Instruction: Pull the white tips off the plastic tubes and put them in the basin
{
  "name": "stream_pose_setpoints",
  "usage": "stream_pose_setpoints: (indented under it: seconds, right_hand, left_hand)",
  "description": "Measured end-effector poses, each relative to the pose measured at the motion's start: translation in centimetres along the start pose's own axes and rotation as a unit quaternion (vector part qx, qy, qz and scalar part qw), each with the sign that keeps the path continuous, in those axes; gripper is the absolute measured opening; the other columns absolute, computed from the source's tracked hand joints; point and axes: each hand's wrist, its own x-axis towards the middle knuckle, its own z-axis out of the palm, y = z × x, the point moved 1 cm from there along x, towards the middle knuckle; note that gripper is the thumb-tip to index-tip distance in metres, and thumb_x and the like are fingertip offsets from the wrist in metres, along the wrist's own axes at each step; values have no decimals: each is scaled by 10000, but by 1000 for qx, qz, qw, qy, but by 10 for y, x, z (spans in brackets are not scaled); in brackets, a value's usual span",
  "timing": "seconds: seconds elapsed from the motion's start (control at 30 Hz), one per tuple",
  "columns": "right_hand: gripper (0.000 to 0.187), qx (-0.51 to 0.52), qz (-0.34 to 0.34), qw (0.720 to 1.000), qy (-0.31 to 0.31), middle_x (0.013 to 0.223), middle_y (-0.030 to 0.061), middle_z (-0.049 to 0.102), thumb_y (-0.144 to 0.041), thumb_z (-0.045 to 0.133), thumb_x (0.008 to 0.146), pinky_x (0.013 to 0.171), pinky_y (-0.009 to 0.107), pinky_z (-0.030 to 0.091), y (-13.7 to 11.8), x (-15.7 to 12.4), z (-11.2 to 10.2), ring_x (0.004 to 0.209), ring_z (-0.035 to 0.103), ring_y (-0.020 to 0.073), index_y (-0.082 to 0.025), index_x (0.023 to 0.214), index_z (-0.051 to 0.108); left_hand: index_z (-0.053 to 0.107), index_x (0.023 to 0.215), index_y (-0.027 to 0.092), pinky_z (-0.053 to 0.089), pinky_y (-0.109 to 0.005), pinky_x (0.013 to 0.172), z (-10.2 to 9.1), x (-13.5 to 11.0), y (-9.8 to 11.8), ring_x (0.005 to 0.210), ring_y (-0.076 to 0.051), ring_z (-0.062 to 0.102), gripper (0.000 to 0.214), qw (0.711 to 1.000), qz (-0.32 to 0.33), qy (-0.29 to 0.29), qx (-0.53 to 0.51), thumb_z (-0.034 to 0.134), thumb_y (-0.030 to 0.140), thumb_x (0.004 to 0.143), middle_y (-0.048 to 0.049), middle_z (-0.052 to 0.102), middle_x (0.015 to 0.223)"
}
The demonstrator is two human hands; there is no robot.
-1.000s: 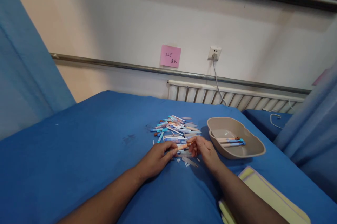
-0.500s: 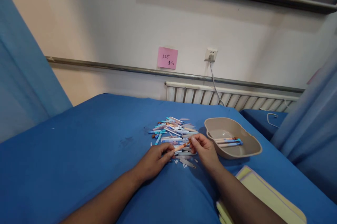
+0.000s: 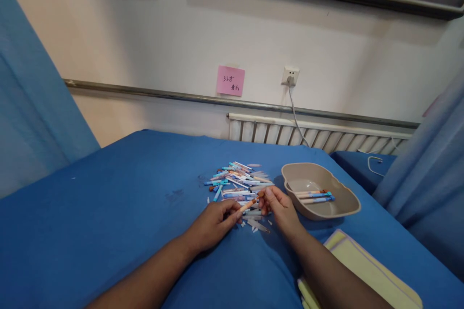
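My left hand point(image 3: 213, 222) and my right hand point(image 3: 280, 207) meet over the near edge of a pile of pens point(image 3: 237, 181) on a blue cloth. Both pinch one orange pen point(image 3: 249, 203), the left at its lower end, the right at its upper end with the dark cap. Loose white caps point(image 3: 255, 225) lie just in front of my fingers. To the right a beige tray point(image 3: 344, 210) holds three pens point(image 3: 314, 196).
The blue-covered surface point(image 3: 119, 222) stretches left and toward me. A yellow-edged pad point(image 3: 366, 265) lies by my right forearm. Behind are a radiator point(image 3: 319, 137), a wall socket with a cable point(image 3: 291, 77), a pink note point(image 3: 230, 80) and blue curtains point(image 3: 427, 173) on both sides.
The view has shifted slightly. My two hands have stayed together on the orange pen, with the right hand's fingers drawn a little closer to its capped end.
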Motion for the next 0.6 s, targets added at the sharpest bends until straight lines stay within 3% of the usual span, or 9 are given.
stream_pose_setpoints:
  seconds: [0.17,0.37,0.6]
  right_hand:
    - [446,31,14,999,7,661,3,592,-579,427,845,465,208,390,5,1,-4,486,514,90,-160,900,570]
    - [469,46,56,997,12,634,-2,591,-608,466,808,445,200,385,15,5,-5,458,503,81,-155,861,577]
    - [485,-9,72,997,-16,578,-23,568,-624,449,796,428,190,382,26,10,-1,428,489,78,-156,829,573]
  left_hand:
    - [608,898,152,432,-232,653,1,2,0,697,-143,570,314,989,-36,-5,-141,482,437,857,-26,651,810]
    - [638,869,130,447,-226,638,1,6,-4,670,-132,572,407,945,-107,59,-302,652,507,717,-70,671,834]
    - [683,852,128,422,-225,674,-3,6,8,735,-155,568,383,951,-112,78,-276,678,479,700,-59,667,828]
